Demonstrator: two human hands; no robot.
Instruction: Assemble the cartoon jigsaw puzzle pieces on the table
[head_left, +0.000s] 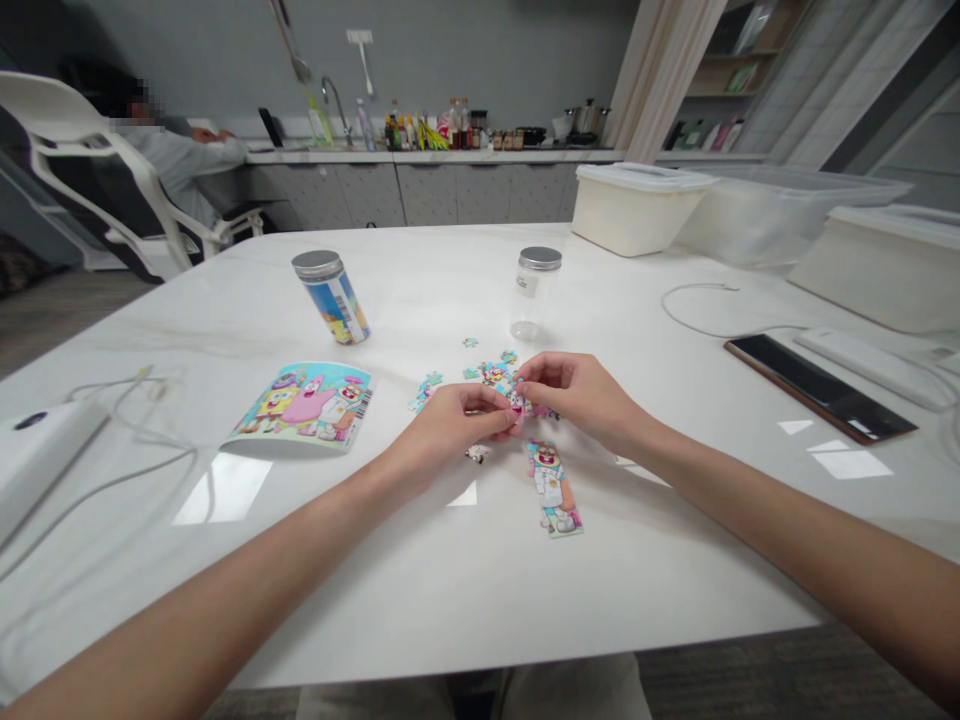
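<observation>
Pink puzzle piece (516,406) sits in a narrow pinch, the grip of the left hand (450,425) and the right hand (577,390) closed on it from either side above the white marble bench (450,580). Just below the hands lies one joined puzzle strip (553,488). A small cluster of joined pieces (491,376) sits right behind the fingers, and about four single pieces (470,342) lie scattered near it, though the exact count is hard to tell. Farther off stand two lidded jars: one printed jar (330,297) to the left, one see-through jar (538,295) straight ahead. One picture card (304,407) lies left of the hands. A dark tablet (821,388) lies well right, three plastic tubs (637,205) line the far right edge, and the near bench edge runs well below the strip.
</observation>
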